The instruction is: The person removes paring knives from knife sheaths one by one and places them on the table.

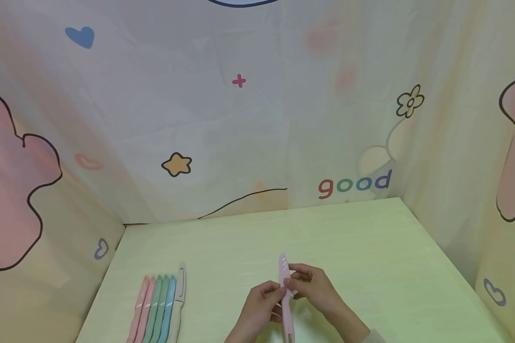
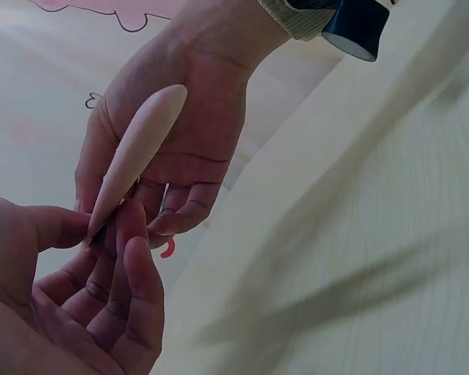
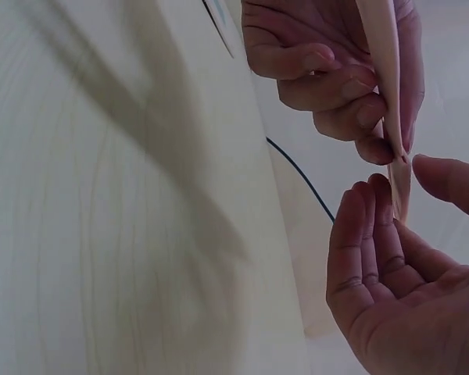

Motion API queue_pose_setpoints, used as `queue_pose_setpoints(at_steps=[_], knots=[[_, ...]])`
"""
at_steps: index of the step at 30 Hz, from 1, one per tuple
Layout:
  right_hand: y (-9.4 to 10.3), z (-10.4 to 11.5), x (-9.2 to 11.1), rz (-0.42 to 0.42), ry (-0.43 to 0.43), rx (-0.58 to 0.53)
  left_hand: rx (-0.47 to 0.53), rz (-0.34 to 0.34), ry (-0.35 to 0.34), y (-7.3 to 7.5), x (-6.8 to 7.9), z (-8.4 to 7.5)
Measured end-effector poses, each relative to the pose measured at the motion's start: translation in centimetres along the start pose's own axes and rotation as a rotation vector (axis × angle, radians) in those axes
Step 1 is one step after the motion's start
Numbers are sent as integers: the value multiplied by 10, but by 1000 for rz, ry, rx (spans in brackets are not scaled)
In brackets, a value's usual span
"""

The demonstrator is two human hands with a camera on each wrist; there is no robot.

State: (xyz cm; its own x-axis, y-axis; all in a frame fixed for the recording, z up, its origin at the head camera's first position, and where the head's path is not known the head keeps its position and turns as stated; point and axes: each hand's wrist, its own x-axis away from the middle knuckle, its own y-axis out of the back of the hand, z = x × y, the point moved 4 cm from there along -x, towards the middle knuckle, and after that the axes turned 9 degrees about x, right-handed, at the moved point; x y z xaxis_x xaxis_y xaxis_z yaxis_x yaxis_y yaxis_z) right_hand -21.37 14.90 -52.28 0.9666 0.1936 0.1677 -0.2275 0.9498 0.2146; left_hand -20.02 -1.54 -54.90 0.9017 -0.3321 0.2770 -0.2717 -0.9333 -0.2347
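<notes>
A pale pink knife [image 1: 287, 312] in a slotted sheath [image 1: 283, 267] stands roughly upright between both hands above the table, its handle toward me. My left hand [image 1: 259, 305] pinches it around the joint of handle and sheath, thumb on the near side. On the sheath just above, my right hand [image 1: 319, 290] has its thumb in front and its fingers curled behind. In the left wrist view the smooth handle [image 2: 141, 141] points up past the right palm. The right wrist view shows the knife [image 3: 384, 62] edge-on; the blade is hidden.
At the left of the pale green table [image 1: 360, 247] lies a row of several sheathed knives: pink ones [image 1: 139, 305], green ones [image 1: 155, 305], a blue one [image 1: 168, 305] and a larger cream one [image 1: 178, 300]. Printed cloth walls [image 1: 257, 119] enclose the table's back and sides.
</notes>
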Motion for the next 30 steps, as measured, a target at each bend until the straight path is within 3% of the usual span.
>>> queue_pose_setpoints(at_steps=[10,30], knots=[[-3,-7,11,2,-57,21,9,-19,-5,0,-1,-2],[-20,-26,35,221,-41,-94,-17,-60,2,5,-4,-2]])
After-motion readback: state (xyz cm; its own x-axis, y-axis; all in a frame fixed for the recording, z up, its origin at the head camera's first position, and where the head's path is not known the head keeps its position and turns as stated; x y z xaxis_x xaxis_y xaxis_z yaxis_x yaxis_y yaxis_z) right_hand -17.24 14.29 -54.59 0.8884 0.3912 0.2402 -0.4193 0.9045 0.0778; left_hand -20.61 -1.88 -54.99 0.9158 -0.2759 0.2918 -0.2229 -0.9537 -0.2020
